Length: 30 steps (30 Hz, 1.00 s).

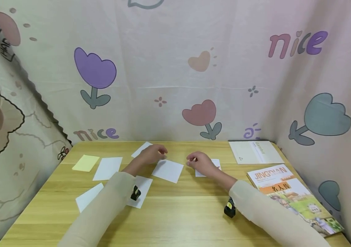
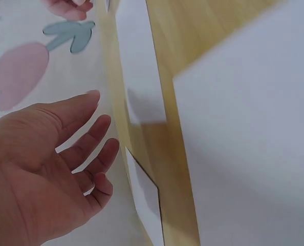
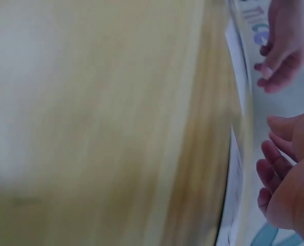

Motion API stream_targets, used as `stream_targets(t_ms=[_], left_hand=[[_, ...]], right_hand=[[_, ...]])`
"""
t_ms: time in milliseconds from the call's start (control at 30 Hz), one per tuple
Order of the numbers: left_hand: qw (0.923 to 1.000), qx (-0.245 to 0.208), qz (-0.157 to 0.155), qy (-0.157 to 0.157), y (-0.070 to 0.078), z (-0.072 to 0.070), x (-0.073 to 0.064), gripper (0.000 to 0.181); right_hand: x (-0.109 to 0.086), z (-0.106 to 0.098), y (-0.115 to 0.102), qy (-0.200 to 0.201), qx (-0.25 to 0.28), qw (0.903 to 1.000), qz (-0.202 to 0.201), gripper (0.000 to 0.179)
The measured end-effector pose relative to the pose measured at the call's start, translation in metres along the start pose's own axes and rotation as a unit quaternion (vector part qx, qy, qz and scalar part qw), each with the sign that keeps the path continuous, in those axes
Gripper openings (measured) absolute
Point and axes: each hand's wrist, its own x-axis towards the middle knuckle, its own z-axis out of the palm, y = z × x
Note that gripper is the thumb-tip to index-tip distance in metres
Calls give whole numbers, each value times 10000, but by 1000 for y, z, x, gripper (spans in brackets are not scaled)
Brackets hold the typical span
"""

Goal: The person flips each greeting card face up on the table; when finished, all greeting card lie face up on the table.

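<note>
My left hand (image 1: 151,154) hovers over the far part of the table with its fingers loosely bent and holding nothing. Just right of it lies a white square sheet of paper (image 1: 168,171), and another white sheet (image 1: 141,149) is partly behind the hand. The left wrist view shows the left palm (image 2: 44,169) and spread fingers beside white sheets. My right hand (image 1: 202,164) is above a small printed sheet (image 1: 217,163), covering part of it. In the right wrist view, the right hand (image 3: 298,174) has relaxed, slightly bent fingers around nothing.
A yellow paper stack (image 1: 86,163) and white sheets (image 1: 108,168) lie on the left; one sheet (image 1: 143,192) is partly under the left forearm. At right are a pale booklet (image 1: 246,152) and a colourful magazine (image 1: 299,197). A patterned curtain (image 1: 150,68) borders the wooden table (image 1: 188,219).
</note>
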Motion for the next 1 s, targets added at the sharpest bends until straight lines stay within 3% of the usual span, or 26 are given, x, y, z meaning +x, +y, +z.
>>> stream_targets(t_ms=[267,433,767,1000], left_hand=[[9982,-560,59,-227,-17,-6,-2,27],[9990,-311,33,-306,-21,-4,-1,25],[9977,-352,-182,-551,-27,-7,0,19],[9984,-227,-202,-482,-30,-4,3,14]], right_hand=[[4,30,-10,287,-983,9940,-396,20],[4,37,-11,299,-1500,9876,-344,22],[4,41,-14,307,-1721,9840,-341,21],[4,41,-14,336,-1840,9819,-299,21]])
